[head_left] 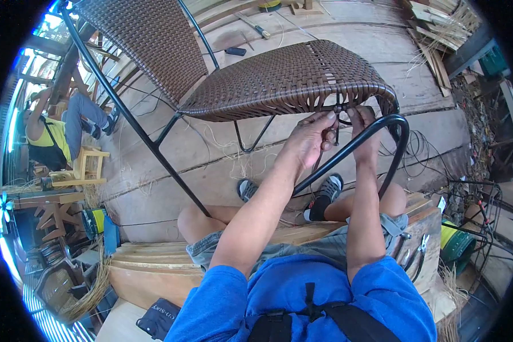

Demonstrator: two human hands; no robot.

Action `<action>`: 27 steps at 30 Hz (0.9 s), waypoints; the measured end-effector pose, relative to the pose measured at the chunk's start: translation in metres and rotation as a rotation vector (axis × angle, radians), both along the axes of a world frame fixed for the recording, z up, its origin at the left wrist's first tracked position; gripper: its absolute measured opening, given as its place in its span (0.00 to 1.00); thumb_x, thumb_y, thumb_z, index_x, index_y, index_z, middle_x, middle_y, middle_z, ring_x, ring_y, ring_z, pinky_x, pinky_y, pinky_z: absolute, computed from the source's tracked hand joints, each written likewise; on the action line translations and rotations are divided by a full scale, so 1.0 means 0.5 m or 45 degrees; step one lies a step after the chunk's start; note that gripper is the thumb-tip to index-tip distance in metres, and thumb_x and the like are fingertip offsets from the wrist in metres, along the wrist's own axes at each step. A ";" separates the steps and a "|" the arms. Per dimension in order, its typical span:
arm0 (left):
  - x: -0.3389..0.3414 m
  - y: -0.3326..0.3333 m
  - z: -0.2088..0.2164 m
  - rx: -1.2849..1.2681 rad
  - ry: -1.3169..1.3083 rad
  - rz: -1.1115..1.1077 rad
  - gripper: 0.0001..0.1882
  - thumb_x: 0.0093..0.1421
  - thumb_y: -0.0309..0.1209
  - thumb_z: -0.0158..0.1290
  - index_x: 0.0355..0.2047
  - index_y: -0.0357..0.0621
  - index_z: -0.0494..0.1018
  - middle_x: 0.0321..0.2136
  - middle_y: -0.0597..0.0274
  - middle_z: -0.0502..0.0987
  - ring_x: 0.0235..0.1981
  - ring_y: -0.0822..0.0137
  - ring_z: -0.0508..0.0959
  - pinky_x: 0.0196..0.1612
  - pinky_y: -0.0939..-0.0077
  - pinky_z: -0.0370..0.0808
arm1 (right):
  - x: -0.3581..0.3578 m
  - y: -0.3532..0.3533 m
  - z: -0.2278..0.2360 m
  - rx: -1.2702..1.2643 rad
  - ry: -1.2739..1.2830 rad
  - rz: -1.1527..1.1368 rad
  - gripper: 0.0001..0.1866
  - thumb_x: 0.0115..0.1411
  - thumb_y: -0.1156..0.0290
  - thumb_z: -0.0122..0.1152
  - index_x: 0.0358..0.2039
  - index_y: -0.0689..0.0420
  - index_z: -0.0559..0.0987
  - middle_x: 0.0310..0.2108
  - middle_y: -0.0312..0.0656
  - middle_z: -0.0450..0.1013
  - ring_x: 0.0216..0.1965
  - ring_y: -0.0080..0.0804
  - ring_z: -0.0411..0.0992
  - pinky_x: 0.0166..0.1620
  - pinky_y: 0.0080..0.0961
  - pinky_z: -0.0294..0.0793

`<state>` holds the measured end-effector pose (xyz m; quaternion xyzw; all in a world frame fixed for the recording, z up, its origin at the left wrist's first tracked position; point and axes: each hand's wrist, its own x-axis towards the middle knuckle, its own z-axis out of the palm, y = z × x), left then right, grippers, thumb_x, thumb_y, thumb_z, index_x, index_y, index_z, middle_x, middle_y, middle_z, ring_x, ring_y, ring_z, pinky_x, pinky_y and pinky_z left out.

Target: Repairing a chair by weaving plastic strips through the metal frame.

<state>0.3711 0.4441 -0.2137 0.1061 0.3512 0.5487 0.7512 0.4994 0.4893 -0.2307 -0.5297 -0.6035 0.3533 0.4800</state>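
A chair with a woven brown seat [273,71] and a dark tubular metal frame [117,100] stands in front of me. Both my hands are under the seat's front edge. My left hand [315,134] is closed in a pinch on a thin brown weaving strip [337,134], which loops down between the hands. Close beside it, my right hand [363,122] also has its fingers pressed together at the strip, just behind the curved armrest tube [382,122]. The fingertips are partly hidden by the seat edge and the strip itself.
Pliers [422,251] lie on the wooden bench [154,265] at my right. A brush [259,31] and a dark block [235,51] are on the plank floor. Loose strips [419,148] coil at the right. A co-worker [54,134] sits at the far left near a wooden stool [88,165].
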 end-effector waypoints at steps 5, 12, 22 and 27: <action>0.006 -0.005 0.001 0.008 0.061 0.013 0.08 0.57 0.33 0.51 0.33 0.44 0.68 0.24 0.69 0.67 0.22 0.77 0.64 0.21 0.85 0.59 | -0.004 -0.026 0.007 0.000 -0.002 0.018 0.07 0.53 0.70 0.60 0.31 0.59 0.77 0.27 0.38 0.71 0.30 0.23 0.69 0.36 0.20 0.67; 0.004 -0.005 -0.006 -0.019 0.035 0.066 0.08 0.56 0.33 0.53 0.34 0.44 0.70 0.23 0.70 0.70 0.19 0.80 0.65 0.17 0.88 0.57 | -0.006 -0.048 0.000 -0.066 0.570 0.041 0.09 0.56 0.76 0.53 0.39 0.60 0.69 0.34 0.36 0.68 0.32 0.20 0.66 0.33 0.15 0.65; 0.007 -0.009 -0.002 -0.002 0.048 -0.002 0.08 0.57 0.34 0.52 0.33 0.45 0.69 0.23 0.70 0.69 0.18 0.81 0.64 0.16 0.89 0.56 | -0.004 -0.027 -0.009 -0.262 0.815 -0.045 0.05 0.54 0.79 0.56 0.33 0.60 0.75 0.29 0.31 0.70 0.29 0.15 0.65 0.29 0.13 0.62; 0.011 -0.009 -0.001 0.025 0.111 0.001 0.08 0.57 0.35 0.51 0.33 0.44 0.70 0.24 0.70 0.69 0.19 0.81 0.62 0.17 0.90 0.55 | -0.010 -0.002 -0.017 -0.153 0.838 -0.091 0.07 0.54 0.79 0.56 0.35 0.61 0.73 0.28 0.31 0.68 0.30 0.17 0.65 0.32 0.14 0.64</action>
